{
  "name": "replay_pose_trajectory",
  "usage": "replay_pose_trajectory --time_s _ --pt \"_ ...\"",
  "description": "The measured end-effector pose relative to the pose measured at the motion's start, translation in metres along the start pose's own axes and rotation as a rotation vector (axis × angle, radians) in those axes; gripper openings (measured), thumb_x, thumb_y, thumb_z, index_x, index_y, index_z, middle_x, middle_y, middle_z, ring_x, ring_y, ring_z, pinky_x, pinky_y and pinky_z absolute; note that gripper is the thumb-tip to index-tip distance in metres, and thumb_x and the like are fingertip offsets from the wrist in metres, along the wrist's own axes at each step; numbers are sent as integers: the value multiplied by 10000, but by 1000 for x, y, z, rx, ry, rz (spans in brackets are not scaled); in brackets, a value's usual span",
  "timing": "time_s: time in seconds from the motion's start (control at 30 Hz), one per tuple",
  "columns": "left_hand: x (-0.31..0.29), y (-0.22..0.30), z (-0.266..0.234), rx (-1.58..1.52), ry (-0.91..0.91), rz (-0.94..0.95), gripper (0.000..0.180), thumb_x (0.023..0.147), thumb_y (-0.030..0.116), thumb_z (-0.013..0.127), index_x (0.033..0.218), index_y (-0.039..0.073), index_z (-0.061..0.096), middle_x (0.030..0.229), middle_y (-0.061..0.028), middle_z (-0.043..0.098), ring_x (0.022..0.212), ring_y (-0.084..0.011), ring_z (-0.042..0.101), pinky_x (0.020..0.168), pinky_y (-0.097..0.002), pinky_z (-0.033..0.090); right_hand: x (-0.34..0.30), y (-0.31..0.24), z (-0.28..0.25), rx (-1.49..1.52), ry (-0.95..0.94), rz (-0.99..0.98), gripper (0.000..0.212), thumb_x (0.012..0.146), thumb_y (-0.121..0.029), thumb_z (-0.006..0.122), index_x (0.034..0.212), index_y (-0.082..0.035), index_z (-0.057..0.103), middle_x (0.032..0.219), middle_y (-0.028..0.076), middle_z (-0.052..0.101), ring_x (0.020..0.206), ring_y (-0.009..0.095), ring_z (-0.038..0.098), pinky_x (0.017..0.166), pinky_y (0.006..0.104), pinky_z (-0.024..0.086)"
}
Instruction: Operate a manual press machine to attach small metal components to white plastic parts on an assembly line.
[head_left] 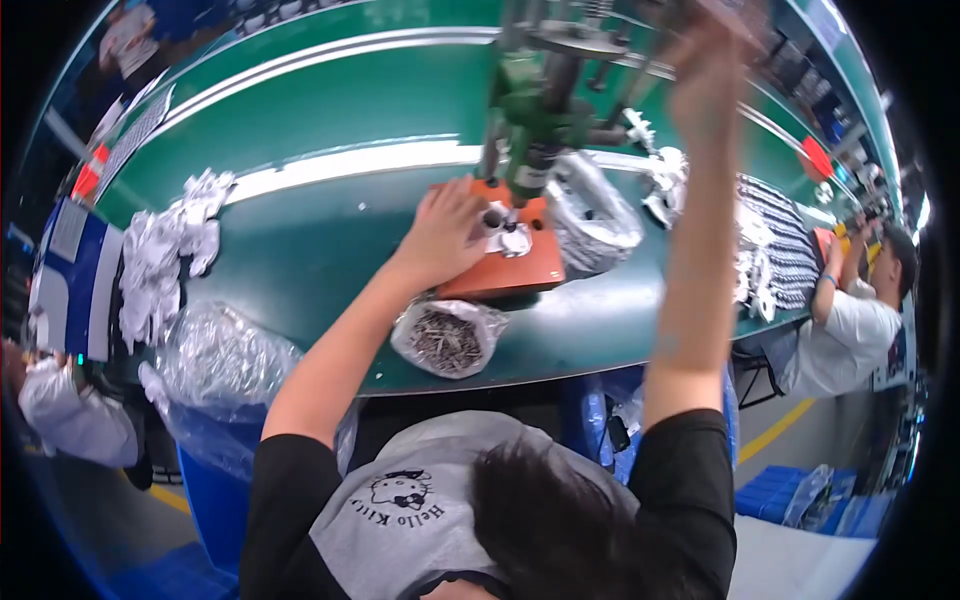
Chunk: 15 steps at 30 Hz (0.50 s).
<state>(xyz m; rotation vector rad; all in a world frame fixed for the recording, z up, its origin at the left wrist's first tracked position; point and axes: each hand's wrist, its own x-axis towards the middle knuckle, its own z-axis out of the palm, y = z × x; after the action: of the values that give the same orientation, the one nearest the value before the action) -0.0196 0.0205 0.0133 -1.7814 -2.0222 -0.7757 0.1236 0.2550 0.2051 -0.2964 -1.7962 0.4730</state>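
My left hand (447,232) lies at the left side of an orange base block (520,272), its fingers bent against a small white part (512,240). Over that part stands the green head of a bench press (532,130), its tip just above the white piece. My right hand (712,45) is raised high at the right of the press, near its upper rods; motion smears its fingers, so its grip is unclear. Close in front of the block sits a clear bag of small metal pins (445,340).
Piles of white parts lie on the green table at left (170,250) and right (668,185). A plastic-lined container (595,215) stands beside the block. Rows of parts (775,240) lie near a seated co-worker (850,325). Blue bins (215,500) stand below the table edge.
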Motion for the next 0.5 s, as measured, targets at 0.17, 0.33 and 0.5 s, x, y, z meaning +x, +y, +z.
replay_pose_trajectory --time_s 0.17,0.33,0.5 --pt "42 25 -50 -183 -465 -133 526 748 299 653 1180 47 491 1230 -151 493 1178 -330 429 1000 -415 338 4 3 51 466 -157 463 382 889 -210 478 1229 -35 450 1075 108 583 1018 219 522 899 320 375" --pt "33 -42 -62 -506 -428 -568 493 709 275 721 1092 35 524 997 -141 621 919 -242 607 791 -331 479 -65 -27 -9 474 -150 420 480 871 -211 500 1285 24 433 1261 152 499 1213 231 432 1031 341 290" --pt "32 -89 -13 -548 43 -782 584 770 330 630 1204 -2 424 1175 -293 453 1061 -411 520 886 -429 446 -211 105 -163 -546 162 300 337 876 -193 551 1105 51 583 1146 205 549 1057 310 519 895 405 426"
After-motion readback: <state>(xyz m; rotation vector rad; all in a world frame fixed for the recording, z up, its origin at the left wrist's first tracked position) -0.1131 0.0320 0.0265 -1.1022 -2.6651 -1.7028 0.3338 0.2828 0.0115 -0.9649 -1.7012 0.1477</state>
